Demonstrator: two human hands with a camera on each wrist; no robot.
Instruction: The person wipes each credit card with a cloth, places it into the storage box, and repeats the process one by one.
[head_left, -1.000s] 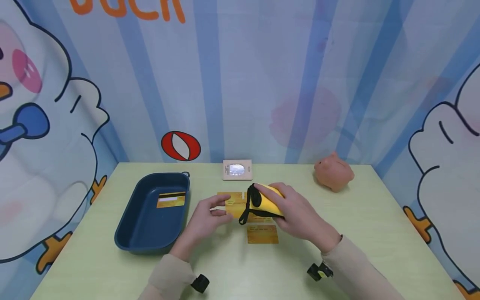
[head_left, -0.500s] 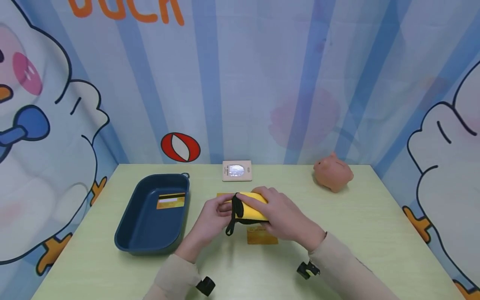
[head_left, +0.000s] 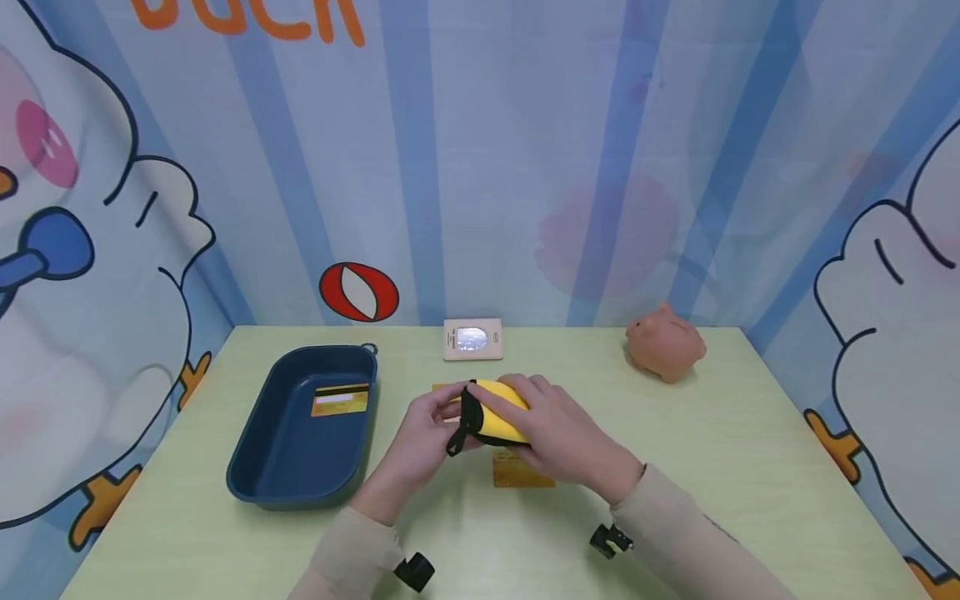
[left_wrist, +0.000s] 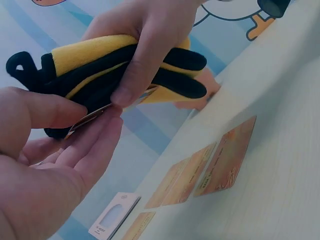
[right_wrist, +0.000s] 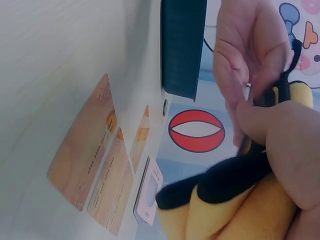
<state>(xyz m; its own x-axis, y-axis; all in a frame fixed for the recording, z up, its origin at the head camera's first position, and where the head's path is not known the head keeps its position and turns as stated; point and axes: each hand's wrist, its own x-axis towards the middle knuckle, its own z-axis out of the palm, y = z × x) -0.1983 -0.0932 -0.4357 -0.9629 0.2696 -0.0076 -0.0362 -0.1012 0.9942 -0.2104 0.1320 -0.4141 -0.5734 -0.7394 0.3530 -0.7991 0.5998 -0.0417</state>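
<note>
My right hand (head_left: 558,433) grips a yellow felt pouch (head_left: 501,390) with black trim and a black wrist loop above the middle of the table. At the pouch's left end is my left hand (head_left: 416,442). In the left wrist view, its thumb and fingers pinch a thin card (left_wrist: 92,118) at the pouch's black-edged opening; the right thumb lies against the same spot. How far the card sits inside is hidden. Beneath the hands lie several gold bank cards, one (head_left: 522,471) nearest to me and others (left_wrist: 190,172) partly covered from the head view.
On the left stands a dark blue tray (head_left: 292,467) with one gold card (head_left: 340,400) lying face down in it. A small pale pink case (head_left: 472,339) lies at the back edge. At the back right sits a pink piggy bank (head_left: 665,343). A printed curtain hangs behind.
My right hand has brought the pouch leftward to the left hand, and the two now meet at its opening. Over the last half second they barely move; the pouch tilts slightly.
</note>
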